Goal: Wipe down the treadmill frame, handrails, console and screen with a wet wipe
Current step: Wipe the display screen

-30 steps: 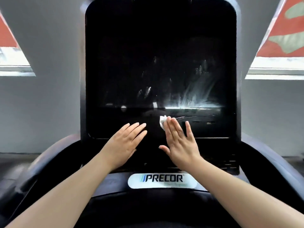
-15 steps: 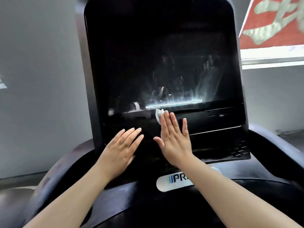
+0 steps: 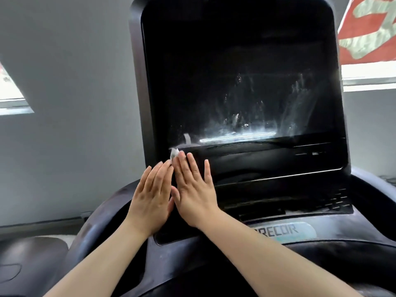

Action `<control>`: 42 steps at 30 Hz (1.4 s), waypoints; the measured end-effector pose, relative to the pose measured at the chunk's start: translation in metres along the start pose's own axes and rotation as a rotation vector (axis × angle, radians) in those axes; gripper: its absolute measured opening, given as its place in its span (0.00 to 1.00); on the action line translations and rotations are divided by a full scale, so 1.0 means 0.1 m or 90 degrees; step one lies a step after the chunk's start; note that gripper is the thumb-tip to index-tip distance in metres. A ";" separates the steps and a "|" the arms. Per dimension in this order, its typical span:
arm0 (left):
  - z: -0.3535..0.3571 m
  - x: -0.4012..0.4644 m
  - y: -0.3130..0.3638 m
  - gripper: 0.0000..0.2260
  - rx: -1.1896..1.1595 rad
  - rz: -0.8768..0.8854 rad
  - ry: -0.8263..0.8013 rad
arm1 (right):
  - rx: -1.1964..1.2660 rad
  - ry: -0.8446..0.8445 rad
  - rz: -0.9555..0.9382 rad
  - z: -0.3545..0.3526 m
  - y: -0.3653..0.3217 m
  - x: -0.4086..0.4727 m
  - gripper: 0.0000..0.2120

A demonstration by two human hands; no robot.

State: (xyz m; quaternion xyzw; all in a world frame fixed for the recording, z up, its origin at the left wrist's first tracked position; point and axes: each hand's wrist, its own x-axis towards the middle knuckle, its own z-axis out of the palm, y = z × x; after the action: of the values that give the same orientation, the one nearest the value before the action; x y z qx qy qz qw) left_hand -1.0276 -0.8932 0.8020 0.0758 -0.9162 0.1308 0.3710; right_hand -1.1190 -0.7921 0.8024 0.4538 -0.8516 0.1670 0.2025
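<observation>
Pressing flat, the right hand [image 3: 194, 189] held a small crumpled white wet wipe [image 3: 174, 153] under straight fingertips at the glossy black screen's [image 3: 246, 82] lower left edge. Left hand [image 3: 151, 198] lay open alongside. Wipe looked limp, light; best pinned beneath the pads, as the smooth glass seemed slippery.

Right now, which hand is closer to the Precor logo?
Right. The right hand lies flat on the console, up and left of the logo; the left hand lies flat beside it, farther left.
</observation>
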 end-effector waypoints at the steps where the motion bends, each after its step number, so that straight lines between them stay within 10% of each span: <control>1: -0.01 -0.02 -0.02 0.25 -0.003 -0.021 -0.012 | -0.012 -0.011 -0.030 0.00 -0.03 -0.01 0.29; 12: -0.20 -0.15 -0.10 0.38 -0.079 -0.082 -0.147 | -0.070 -0.033 0.175 -0.23 0.60 0.04 0.32; 19: -0.21 -0.34 -0.19 0.34 -0.157 -0.160 -0.199 | -0.083 0.008 -0.115 0.04 -0.11 0.08 0.31; 27: -0.28 -0.35 -0.23 0.31 -0.275 -0.172 -0.173 | -0.212 -0.041 -0.423 -0.04 0.60 -0.14 0.32; 34: -0.20 -0.32 -0.20 0.34 -0.256 -0.238 -0.104 | -0.125 -0.010 -0.288 0.12 -0.19 -0.08 0.32; 42: -0.12 -0.15 0.10 0.30 -0.091 0.007 -0.145 | -0.182 -0.008 -0.119 -0.10 0.95 -0.49 0.32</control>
State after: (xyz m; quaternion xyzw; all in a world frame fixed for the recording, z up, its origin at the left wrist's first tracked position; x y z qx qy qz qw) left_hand -1.0113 -0.8794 0.7976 0.0582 -0.9598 0.0575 0.2686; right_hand -1.1727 -0.7022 0.7775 0.4986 -0.8221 0.0215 0.2741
